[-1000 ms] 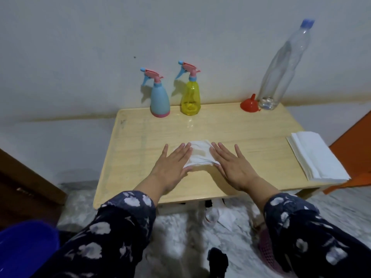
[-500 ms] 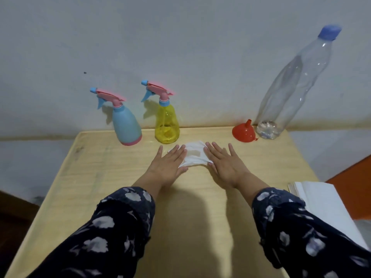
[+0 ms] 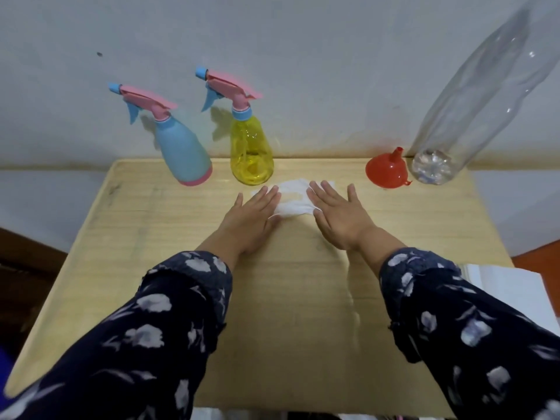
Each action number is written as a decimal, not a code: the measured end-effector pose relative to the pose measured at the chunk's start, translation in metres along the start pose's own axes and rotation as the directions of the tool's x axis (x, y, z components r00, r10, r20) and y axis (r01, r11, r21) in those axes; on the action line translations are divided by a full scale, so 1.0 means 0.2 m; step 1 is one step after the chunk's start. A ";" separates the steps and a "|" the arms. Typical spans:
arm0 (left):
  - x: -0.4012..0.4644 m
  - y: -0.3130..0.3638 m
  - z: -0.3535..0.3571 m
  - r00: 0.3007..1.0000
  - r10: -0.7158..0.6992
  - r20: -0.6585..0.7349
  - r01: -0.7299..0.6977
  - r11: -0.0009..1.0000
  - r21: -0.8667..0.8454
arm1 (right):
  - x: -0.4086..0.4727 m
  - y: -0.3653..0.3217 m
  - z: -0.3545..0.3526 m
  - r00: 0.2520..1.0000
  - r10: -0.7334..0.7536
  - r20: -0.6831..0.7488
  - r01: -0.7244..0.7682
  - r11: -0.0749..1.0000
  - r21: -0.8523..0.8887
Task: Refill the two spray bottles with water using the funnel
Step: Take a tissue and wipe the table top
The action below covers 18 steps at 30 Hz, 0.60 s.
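A blue spray bottle (image 3: 181,153) and a yellow spray bottle (image 3: 251,153), both with pink trigger heads on, stand at the back of the wooden table (image 3: 127,256). A red funnel (image 3: 385,172) lies mouth-down at the back right, next to a tall clear plastic bottle (image 3: 472,95) that looks nearly empty. My left hand (image 3: 253,218) and my right hand (image 3: 341,215) lie flat, fingers spread, on the edges of a white tissue (image 3: 292,198) just in front of the yellow bottle.
A stack of white tissues (image 3: 512,286) sits at the table's right edge. A grey wall rises directly behind the bottles. Something orange (image 3: 542,253) stands beyond the right side, dark furniture at the left.
The view has moved in closer over the table. Both hands have slid the tissue away from me, toward the yellow bottle.
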<state>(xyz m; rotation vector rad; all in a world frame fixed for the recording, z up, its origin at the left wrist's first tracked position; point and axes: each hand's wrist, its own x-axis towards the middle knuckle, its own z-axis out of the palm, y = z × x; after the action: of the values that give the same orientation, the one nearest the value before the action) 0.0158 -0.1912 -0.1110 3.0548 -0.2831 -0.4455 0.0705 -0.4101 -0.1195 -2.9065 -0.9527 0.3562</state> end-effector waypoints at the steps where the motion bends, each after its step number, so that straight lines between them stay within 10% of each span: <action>1: -0.02 0.01 0.01 1.000 -0.009 0.008 0.009 1.000 0.002 | -0.02 -0.01 0.01 1.000 0.000 0.004 0.000 1.000 0.001; 18: -0.60 0.12 0.18 0.994 -0.057 0.095 0.061 0.997 -0.039 | -0.54 -0.40 0.16 1.000 0.024 0.011 -0.024 1.000 0.000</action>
<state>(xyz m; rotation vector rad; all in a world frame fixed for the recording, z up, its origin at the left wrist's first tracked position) -0.1115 -0.1935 -0.1103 3.0127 -0.1838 -0.5915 -0.0676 -0.4104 -0.1188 -2.9206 -0.9203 0.3745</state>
